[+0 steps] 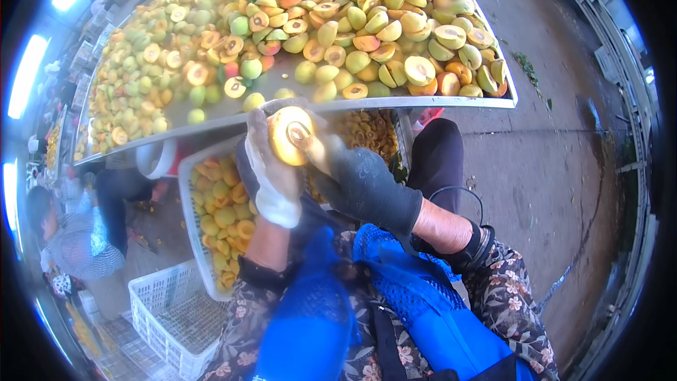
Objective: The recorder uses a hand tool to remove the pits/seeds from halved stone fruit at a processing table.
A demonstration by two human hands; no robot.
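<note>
My left hand (272, 182), in a pale work glove with dark patches, grips a yellow peach half (283, 140) with its cut face up. A brown pit (299, 132) sits in the middle of that face. In a dark glove, my right hand (365, 182) is closed on a small hand tool (317, 157) whose tip meets the flesh at the pit; blur hides the tool's exact shape. Just beyond both hands is a metal-edged table (370, 102) heaped with peach halves (365, 21), many with pits showing.
Below the table edge stands a white crate (186, 196) of pitted peach halves (225, 217). Pits and scraps (370, 129) fill another container beside it. A white slatted basket (174, 323) is at lower left. Another person (87, 238) sits at far left. Concrete floor (529, 169) lies right.
</note>
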